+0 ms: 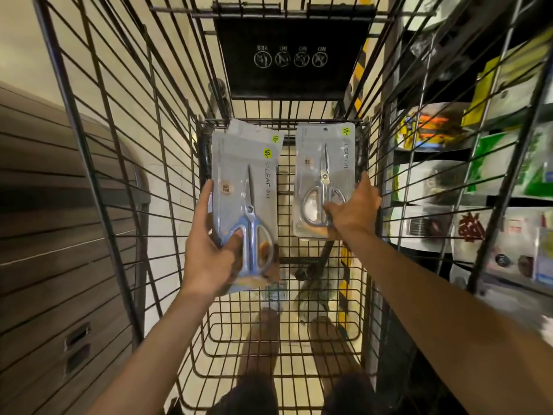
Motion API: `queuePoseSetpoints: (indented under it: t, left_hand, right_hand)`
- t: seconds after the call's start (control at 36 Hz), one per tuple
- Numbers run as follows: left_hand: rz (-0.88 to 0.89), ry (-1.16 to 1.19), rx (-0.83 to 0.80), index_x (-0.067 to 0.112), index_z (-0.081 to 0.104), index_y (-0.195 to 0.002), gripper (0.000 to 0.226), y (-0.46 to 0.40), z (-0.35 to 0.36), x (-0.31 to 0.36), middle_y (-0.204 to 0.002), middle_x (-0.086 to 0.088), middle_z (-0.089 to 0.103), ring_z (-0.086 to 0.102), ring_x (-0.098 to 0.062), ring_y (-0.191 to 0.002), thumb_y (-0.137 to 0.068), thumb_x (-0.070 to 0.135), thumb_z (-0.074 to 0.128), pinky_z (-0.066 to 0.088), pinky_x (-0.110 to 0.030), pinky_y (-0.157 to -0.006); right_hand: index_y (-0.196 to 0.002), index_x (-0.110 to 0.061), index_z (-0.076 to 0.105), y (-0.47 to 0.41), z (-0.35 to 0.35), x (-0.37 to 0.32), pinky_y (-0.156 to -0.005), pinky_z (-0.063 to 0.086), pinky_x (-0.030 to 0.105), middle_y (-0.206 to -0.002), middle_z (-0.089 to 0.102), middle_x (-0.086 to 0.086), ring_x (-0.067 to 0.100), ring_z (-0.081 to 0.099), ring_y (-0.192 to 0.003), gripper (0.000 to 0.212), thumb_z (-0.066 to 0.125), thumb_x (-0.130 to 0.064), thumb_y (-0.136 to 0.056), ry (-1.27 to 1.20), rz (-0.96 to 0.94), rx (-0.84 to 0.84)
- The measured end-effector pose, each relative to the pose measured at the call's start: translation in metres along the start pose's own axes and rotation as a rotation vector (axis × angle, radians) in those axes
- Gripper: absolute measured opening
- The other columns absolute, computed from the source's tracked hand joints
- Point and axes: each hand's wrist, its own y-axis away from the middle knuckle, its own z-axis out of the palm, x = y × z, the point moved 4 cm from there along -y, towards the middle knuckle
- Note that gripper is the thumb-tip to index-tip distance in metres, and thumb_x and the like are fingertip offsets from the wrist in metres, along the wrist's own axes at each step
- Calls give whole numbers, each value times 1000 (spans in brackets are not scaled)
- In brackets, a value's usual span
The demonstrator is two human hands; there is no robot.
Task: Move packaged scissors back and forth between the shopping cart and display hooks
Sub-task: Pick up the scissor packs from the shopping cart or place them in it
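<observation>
Reaching down into the wire shopping cart (368,205), both hands hold packaged scissors above its mesh floor. The left hand (209,253) grips a blue-handled scissors pack (244,187) by its lower end, thumb curled over the front at the handle loops and fingers (264,277) wrapped behind, with a second pack (254,131) showing behind its top edge. The right hand (354,208) pinches the lower right corner of a silver-handled scissors pack (324,163), thumb across the handles and index finger along the pack's right edge, while shelves of packaged goods (449,181) stand beyond the cart's right wall.
</observation>
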Motion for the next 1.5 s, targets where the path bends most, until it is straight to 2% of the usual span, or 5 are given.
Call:
queuePoseSetpoints:
  t: [0.47,0.61,1.03,1.28,1.5]
  left_hand:
    - [76,41,-11,34,29,-157,91,1,-6,-2,-144,3,58,61,-7,-125,-88,-10,69,53,-32,-103]
    - [75,46,-30,49,30,-152,94,5,-15,2,-148,-1,55,58,-20,-132,-88,-6,71,51,-53,-105]
    - [196,96,-115,60,36,-142,90,112,-65,113,-146,-5,56,58,-22,-131,-88,-2,72,49,-61,-104]
    - [371,26,-270,39,29,-156,91,203,-83,149,-149,-1,54,62,-16,-126,-88,2,75,56,-36,-99]
    - [448,58,-380,55,34,-150,91,295,-76,146,-150,2,54,63,-27,-125,-85,7,76,54,-61,-96]
  right_hand:
    - [-131,-17,52,7,-1,-14,-61,41,9,-107,60,-7,10,58,-93,43,72,-12,-92,-238,40,-174]
    - [-132,-17,49,29,-12,-21,-85,58,37,-106,59,-7,22,64,-109,42,67,-10,-95,-305,68,-239]
    - [-149,-29,35,212,-171,-41,-82,55,14,-130,62,-18,-6,66,-110,73,68,2,-92,-694,-162,-304]
    - [-153,-42,28,325,-233,-14,-109,43,62,-149,53,4,26,57,-133,83,65,3,-94,-794,-271,-173]
    - [-150,-40,34,411,-269,54,-105,53,43,-141,62,-5,15,60,-129,83,65,10,-91,-924,-315,55]
